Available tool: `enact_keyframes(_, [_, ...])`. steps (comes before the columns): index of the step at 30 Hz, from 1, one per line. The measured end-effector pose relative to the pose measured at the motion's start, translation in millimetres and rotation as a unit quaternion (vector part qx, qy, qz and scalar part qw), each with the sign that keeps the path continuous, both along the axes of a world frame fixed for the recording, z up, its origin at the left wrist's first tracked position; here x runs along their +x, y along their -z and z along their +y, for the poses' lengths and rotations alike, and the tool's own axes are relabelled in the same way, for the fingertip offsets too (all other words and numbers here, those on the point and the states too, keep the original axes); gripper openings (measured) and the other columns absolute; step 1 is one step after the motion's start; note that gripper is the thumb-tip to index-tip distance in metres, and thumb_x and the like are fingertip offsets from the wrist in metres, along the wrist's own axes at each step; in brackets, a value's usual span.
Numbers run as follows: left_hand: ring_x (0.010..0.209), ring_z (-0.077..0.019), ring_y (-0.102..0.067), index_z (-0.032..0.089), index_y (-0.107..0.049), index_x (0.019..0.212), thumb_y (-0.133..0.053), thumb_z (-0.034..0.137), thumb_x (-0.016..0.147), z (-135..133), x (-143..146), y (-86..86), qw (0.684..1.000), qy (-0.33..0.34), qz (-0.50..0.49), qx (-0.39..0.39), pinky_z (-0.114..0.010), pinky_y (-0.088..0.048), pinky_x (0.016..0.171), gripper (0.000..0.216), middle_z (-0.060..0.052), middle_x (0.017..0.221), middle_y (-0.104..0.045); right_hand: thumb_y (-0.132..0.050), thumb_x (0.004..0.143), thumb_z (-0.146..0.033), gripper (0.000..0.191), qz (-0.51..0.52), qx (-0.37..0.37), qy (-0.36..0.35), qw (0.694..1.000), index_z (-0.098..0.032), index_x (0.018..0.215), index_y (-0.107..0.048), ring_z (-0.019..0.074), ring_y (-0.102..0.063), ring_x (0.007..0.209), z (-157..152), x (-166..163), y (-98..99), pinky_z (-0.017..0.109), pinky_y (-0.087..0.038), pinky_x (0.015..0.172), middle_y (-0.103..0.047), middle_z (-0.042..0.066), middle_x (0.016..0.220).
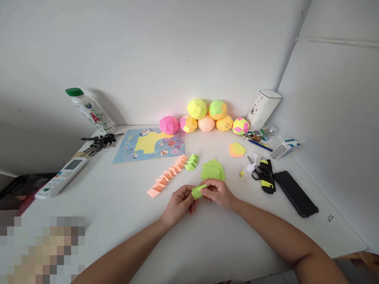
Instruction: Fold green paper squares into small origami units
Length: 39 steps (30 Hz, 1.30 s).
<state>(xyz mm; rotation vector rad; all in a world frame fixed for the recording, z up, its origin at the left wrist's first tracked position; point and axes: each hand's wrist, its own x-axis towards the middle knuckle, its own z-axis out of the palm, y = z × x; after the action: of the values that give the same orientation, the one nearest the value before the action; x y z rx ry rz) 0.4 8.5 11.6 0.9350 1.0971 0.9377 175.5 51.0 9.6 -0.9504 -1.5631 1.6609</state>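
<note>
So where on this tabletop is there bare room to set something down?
One wide bare patch is bordered by the remote, poster, peach row and left arm; another lies between it and the right arm. A smaller one sits between that arm and the phone. Crowded spots: along the back wall, by the balls; right side, around the scissors.
</note>
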Motion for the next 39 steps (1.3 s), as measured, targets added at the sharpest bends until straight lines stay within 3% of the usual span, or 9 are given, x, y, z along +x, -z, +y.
enact_keyframes(8, [0.041,-0.0077,-0.049,0.016,-0.055,0.092,-0.061,0.045,0.076,-1.7,0.7,2.8,1.0,-0.007,-0.004,0.009,-0.02,-0.039,0.042,0.034,0.003,0.058,-0.057,-0.067,0.074,-0.043,0.03,-0.007,-0.022,0.008,1.0,-0.014,0.081,-0.063,0.0107,-0.054,0.051,1.6,0.7,2.2,0.023,-0.045,0.048,-0.058,-0.001,0.058])
enact_keyframes(14, [0.047,-0.0099,-0.054,0.017,-0.054,0.081,-0.064,0.046,0.074,-1.5,2.7,3.1,0.999,-0.052,-0.008,0.012,-0.022,-0.045,0.047,0.031,0.004,0.061,-0.059,-0.052,0.084,-0.05,0.039,0.002,-0.026,-0.006,1.0,-0.014,0.073,-0.062,0.0096,-0.048,0.049,4.0,4.0,-1.9,0.023,-0.041,0.048,-0.051,-0.002,0.056])
enact_keyframes(18, [0.048,-0.0108,-0.056,0.018,-0.053,0.077,-0.063,0.049,0.074,-1.0,2.6,0.5,0.998,-0.063,-0.001,0.007,-0.023,-0.046,0.049,0.034,0.005,0.06,-0.058,-0.069,0.073,-0.038,0.027,-0.016,-0.009,0.008,1.0,-0.016,0.086,-0.061,0.0089,-0.047,0.056,4.3,2.0,5.1,0.021,-0.041,0.051,-0.05,-0.003,0.066])
enact_keyframes(23, [0.046,-0.011,-0.055,0.016,-0.055,0.074,-0.067,0.047,0.071,-3.0,2.3,-1.1,0.997,0.008,0.07,0.015,-0.022,-0.043,0.048,0.033,0.004,0.053,-0.057,-0.069,0.074,-0.035,0.043,-0.007,-0.009,0.028,1.0,-0.018,0.111,-0.054,0.0074,-0.043,0.052,5.6,0.7,7.5,0.021,-0.038,0.051,-0.048,-0.006,0.063])
enact_keyframes(25, [0.044,-0.0105,-0.052,0.017,-0.052,0.07,-0.066,0.048,0.072,-4.3,2.6,1.0,0.995,0.016,0.097,0.019,-0.021,-0.039,0.045,0.034,0.005,0.048,-0.052,-0.067,0.075,-0.038,0.038,-0.004,-0.024,0.014,1.0,-0.017,0.105,-0.058,0.0078,-0.044,0.053,6.2,0.8,5.7,0.022,-0.037,0.051,-0.051,-0.004,0.064])
enact_keyframes(29, [0.039,-0.009,-0.047,0.019,-0.046,0.068,-0.06,0.053,0.074,-5.8,3.0,5.5,0.995,-0.014,0.099,0.02,-0.02,-0.034,0.04,0.038,0.007,0.048,-0.047,-0.069,0.072,-0.041,0.029,-0.004,-0.032,0.008,0.999,-0.014,0.072,-0.057,0.0064,-0.037,0.05,7.3,1.2,3.4,0.021,-0.031,0.047,-0.046,-0.005,0.059])
enact_keyframes(33, [0.04,-0.0092,-0.046,0.02,-0.04,0.064,-0.053,0.056,0.078,-6.2,1.9,5.9,0.995,-0.012,0.099,0.026,-0.02,-0.035,0.041,0.041,0.008,0.046,-0.045,-0.067,0.073,-0.044,0.032,0.016,-0.074,-0.002,0.997,-0.015,0.07,-0.054,0.0058,-0.032,0.046,7.2,1.5,2.8,0.021,-0.024,0.043,-0.04,-0.007,0.055])
enact_keyframes(39, [0.04,-0.0091,-0.047,0.019,-0.042,0.064,-0.054,0.056,0.077,-5.7,1.9,3.8,0.997,-0.008,0.081,0.018,-0.019,-0.035,0.041,0.041,0.007,0.045,-0.047,-0.067,0.073,-0.044,0.031,0.025,-0.083,-0.005,0.996,-0.017,0.069,-0.052,0.0059,-0.032,0.045,7.0,1.9,2.6,0.021,-0.025,0.043,-0.039,-0.007,0.055])
